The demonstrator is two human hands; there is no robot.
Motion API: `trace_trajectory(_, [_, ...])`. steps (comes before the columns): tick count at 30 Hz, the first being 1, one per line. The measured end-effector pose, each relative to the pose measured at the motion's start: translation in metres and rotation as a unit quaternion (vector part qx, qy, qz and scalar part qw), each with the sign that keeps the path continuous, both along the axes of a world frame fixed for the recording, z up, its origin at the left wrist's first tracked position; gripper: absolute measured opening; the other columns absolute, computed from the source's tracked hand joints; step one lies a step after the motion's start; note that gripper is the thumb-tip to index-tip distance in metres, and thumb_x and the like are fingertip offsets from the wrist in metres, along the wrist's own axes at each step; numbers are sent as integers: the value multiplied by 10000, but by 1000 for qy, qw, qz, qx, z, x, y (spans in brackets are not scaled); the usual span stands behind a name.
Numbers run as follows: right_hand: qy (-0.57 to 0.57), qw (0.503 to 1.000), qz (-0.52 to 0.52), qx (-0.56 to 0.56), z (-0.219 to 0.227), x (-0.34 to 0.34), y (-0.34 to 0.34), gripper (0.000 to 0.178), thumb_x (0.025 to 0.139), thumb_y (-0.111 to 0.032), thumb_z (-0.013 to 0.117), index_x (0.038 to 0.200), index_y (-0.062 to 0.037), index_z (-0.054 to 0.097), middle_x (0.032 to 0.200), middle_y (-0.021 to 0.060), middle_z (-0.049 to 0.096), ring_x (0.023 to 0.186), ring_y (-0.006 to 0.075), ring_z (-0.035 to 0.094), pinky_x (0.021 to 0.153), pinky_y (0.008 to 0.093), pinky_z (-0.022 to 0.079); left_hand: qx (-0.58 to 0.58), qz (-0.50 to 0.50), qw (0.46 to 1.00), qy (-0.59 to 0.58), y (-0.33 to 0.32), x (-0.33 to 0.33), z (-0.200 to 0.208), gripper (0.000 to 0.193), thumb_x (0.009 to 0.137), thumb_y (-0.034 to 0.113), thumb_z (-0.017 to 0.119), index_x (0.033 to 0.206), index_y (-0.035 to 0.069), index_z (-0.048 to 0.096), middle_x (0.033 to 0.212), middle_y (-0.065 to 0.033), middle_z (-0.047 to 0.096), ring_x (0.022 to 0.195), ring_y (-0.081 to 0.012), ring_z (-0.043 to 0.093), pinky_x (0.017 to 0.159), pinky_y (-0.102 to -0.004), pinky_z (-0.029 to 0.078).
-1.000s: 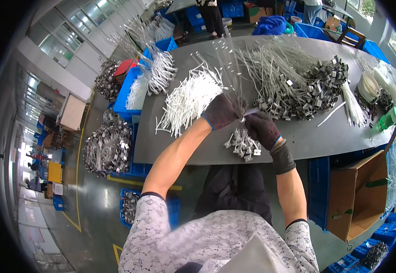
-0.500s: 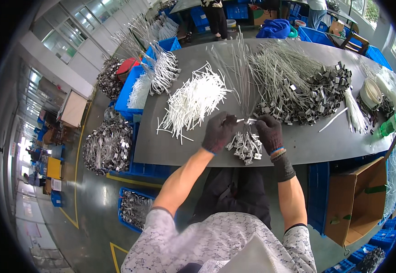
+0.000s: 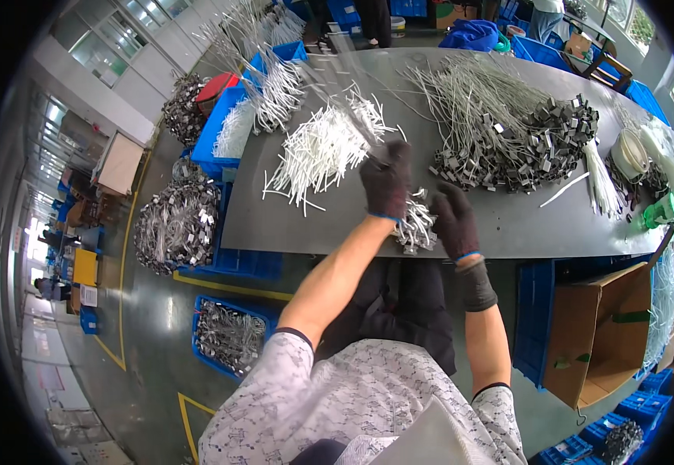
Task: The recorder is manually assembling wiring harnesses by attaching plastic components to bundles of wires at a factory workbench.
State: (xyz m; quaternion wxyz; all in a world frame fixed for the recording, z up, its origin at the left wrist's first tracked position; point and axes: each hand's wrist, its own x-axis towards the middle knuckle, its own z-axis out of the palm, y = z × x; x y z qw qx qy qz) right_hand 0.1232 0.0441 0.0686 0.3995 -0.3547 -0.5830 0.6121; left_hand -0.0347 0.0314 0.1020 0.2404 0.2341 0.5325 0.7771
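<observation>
In a dark work glove, my left hand (image 3: 387, 180) is closed round a bundle of thin wires with small metal end pieces (image 3: 414, 226). The wires fan out blurred above the fist, toward the far left, and the metal ends hang below it near the table's front edge. My right hand (image 3: 457, 222), gloved too with a dark cuff at the wrist, is just right of the metal ends. Its fingers are partly spread, with nothing seen between them. Left of the bundle lies a loose pile of short white tubes (image 3: 318, 151).
A large heap of wires with metal clips (image 3: 507, 147) covers the right of the grey table (image 3: 275, 232). Beyond it are a white strip bundle (image 3: 604, 182) and a green bottle (image 3: 665, 209). Blue crates (image 3: 217, 155) stand left; a cardboard box (image 3: 604, 333) stands right. Other people stand at the far side.
My left hand has moved up and right, tilting the wires to the left. My right hand has let go of the bundle's neck and opened beside it. The white tie there is no longer visible.
</observation>
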Motion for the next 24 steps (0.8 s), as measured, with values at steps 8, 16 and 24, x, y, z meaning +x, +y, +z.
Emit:
trace_trajectory(8, [-100, 973, -201, -58, -131, 103, 0, 325, 975, -257, 584, 1188, -24, 659, 788, 84, 673, 599, 134, 579, 517, 264, 444, 82, -248, 962, -79, -78, -127, 99, 449, 1031, 476, 536, 945, 67, 702, 510, 59, 326, 392, -70, 230, 396, -267, 181])
trace_trajectory(16, [-85, 991, -52, -93, -142, 23, -9, 288, 985, -275, 581, 1130, -43, 672, 748, 60, 649, 552, 114, 546, 490, 267, 428, 157, -310, 938, 13, -186, -224, 184, 541, 1039, 552, 444, 1113, 72, 682, 567, 84, 377, 420, -28, 235, 414, -227, 214])
trace_trajectory(24, [-166, 984, 31, -50, -148, -52, -1, 256, 981, -264, 581, 1140, -85, 673, 831, 90, 691, 621, 183, 646, 546, 320, 497, 97, -141, 985, -27, -250, -260, 254, 435, 1067, 446, 469, 1081, 28, 587, 598, 61, 415, 436, -37, 304, 425, -213, 286])
